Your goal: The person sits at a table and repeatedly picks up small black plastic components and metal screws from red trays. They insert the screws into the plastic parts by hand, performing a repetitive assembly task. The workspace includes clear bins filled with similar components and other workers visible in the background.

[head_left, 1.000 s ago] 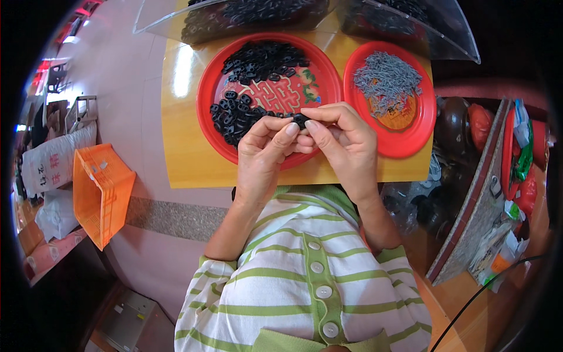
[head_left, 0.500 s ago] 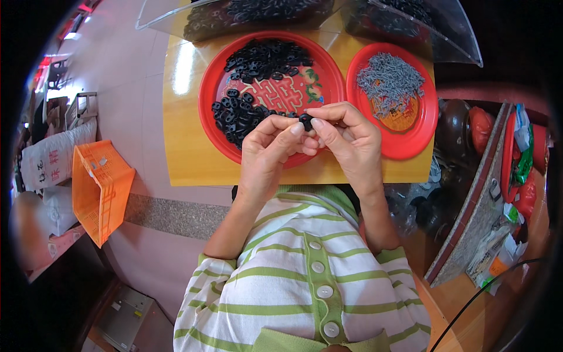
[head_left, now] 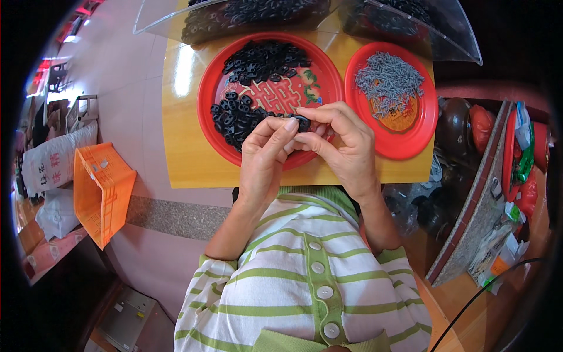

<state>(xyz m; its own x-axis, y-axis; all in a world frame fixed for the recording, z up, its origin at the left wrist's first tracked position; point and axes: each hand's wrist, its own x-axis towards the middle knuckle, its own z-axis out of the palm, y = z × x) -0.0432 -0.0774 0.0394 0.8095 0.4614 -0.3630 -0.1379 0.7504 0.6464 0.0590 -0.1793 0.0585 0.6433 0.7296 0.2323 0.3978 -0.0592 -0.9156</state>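
Observation:
Both hands meet over the near edge of a red round tray [head_left: 206, 126]. Between them is a small black plastic part [head_left: 302, 122], rounded in outline. My left hand [head_left: 264, 154] pinches its left side with thumb and forefinger. From the right, my right hand [head_left: 347, 144] has its forefinger along the part's top and its thumb just below; its other fingers are partly hidden. Two heaps of black plastic parts [head_left: 234, 117] with holes lie in the tray. A red oval tray [head_left: 396, 151] on the right bears a pile of grey screws or plugs [head_left: 390, 82], too small to tell which.
Clear plastic bins [head_left: 264, 17] of black pieces stand along the far side of the yellow table [head_left: 182, 149]. An orange crate [head_left: 102, 193] is on the floor at left, beside a white sack [head_left: 58, 155]. Dark jars [head_left: 454, 129] and bags crowd the right.
The black part has turned and shifted slightly left between my fingers. My right thumb has slid down and left, away from the part's top; the forefinger has moved left.

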